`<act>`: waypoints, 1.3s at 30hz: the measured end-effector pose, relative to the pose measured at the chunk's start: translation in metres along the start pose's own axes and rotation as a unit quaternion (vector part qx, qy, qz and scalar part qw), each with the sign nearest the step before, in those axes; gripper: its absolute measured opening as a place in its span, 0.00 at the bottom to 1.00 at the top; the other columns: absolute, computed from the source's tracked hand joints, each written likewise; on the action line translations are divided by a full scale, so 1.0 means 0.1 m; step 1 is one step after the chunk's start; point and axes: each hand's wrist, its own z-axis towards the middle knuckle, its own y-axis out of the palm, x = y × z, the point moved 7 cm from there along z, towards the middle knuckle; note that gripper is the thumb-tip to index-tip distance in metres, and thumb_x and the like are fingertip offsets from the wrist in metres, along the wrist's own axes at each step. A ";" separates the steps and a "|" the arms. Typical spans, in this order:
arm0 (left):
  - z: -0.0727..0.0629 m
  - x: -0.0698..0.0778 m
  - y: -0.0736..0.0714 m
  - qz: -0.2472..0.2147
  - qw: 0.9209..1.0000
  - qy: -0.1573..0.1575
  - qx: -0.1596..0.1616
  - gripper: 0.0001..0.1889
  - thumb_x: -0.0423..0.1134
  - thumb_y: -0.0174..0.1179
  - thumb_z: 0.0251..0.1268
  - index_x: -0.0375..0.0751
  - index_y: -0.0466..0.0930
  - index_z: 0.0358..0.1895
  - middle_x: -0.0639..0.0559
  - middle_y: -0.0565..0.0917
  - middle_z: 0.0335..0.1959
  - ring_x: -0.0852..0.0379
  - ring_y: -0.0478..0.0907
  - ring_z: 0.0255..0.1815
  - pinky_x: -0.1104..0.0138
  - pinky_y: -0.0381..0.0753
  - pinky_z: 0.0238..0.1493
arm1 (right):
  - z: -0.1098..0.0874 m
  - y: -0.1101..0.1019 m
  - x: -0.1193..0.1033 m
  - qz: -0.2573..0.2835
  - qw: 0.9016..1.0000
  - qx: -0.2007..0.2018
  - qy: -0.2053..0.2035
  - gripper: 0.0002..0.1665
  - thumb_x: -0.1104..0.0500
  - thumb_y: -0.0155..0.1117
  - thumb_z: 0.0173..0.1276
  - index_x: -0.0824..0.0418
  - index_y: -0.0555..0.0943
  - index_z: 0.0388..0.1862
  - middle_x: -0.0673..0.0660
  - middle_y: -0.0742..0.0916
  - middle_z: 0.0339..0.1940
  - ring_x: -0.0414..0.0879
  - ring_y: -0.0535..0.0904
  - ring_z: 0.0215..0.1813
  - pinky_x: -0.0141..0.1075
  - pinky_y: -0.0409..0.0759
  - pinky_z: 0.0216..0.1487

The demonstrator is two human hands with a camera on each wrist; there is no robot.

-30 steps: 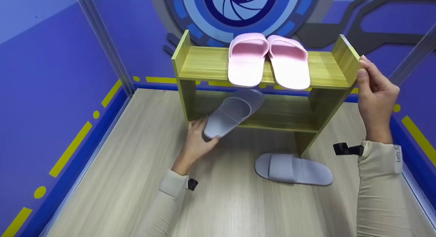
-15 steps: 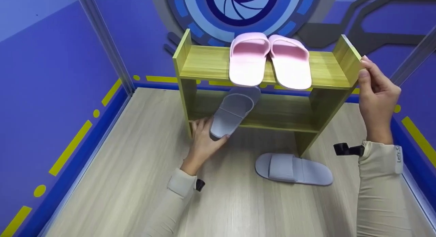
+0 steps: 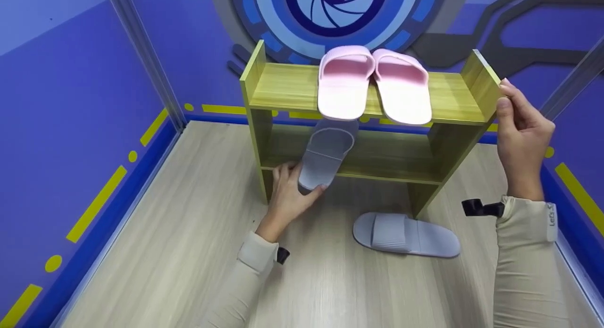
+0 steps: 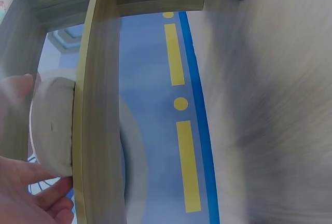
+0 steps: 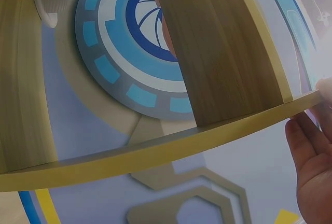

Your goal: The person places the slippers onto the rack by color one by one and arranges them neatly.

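Observation:
A grey slide slipper (image 3: 324,164) lies slanted at the middle shelf of a wooden shoe rack (image 3: 283,89), its toe end inside and its heel over the front edge. My left hand (image 3: 291,196) grips that heel, thumb on the right side and fingers on the left. In the left wrist view the heel (image 4: 52,125) sits against the shelf board. At the rack's upper right, my right hand (image 3: 524,141) holds the side panel; the right wrist view has fingers (image 5: 306,146) against its outer face. The second grey slipper (image 3: 432,237) lies on the floor.
Two pink slippers (image 3: 343,99) stand side by side on the rack's top shelf, heels slightly over the front edge. Blue printed walls (image 3: 71,106) enclose the pale wood-look floor (image 3: 188,224) behind and on both sides.
My left hand has moved right, turning the grey slipper straighter and pushing it a little deeper onto the middle shelf. My right hand stays at the side panel.

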 end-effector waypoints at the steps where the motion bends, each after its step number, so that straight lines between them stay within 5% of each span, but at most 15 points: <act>1: -0.01 0.01 0.00 -0.001 1.000 0.004 -0.003 0.39 0.55 0.67 0.53 0.38 0.70 0.66 0.40 0.70 0.59 0.43 0.60 0.63 0.49 0.70 0.60 | 0.00 0.00 -0.01 0.001 1.000 0.000 0.000 0.15 0.66 0.61 0.67 0.67 0.83 0.52 0.59 0.84 0.57 0.43 0.80 0.60 0.27 0.76 0.57; 7: -0.04 0.04 0.03 -0.001 1.000 0.014 -0.017 0.37 0.51 0.68 0.52 0.38 0.70 0.66 0.41 0.68 0.59 0.44 0.60 0.63 0.51 0.71 0.62 | -0.01 0.01 -0.06 -0.005 1.000 0.005 -0.005 0.14 0.67 0.61 0.67 0.66 0.83 0.51 0.61 0.84 0.56 0.44 0.81 0.59 0.28 0.76 0.58; 28: -0.01 0.17 0.15 0.030 0.999 0.017 0.007 0.39 0.58 0.68 0.52 0.37 0.72 0.64 0.41 0.71 0.56 0.45 0.65 0.60 0.53 0.74 0.58 | 0.00 0.01 -0.03 -0.022 1.000 0.003 -0.019 0.15 0.66 0.60 0.68 0.65 0.83 0.52 0.59 0.84 0.56 0.44 0.81 0.59 0.28 0.76 0.58; 39: 0.00 0.15 0.12 0.006 0.999 0.022 -0.040 0.37 0.54 0.65 0.57 0.38 0.68 0.67 0.39 0.70 0.61 0.42 0.63 0.65 0.50 0.72 0.62 | 0.03 -0.03 0.08 -0.012 1.000 -0.006 -0.001 0.16 0.66 0.61 0.67 0.66 0.83 0.53 0.59 0.83 0.58 0.43 0.79 0.61 0.28 0.76 0.59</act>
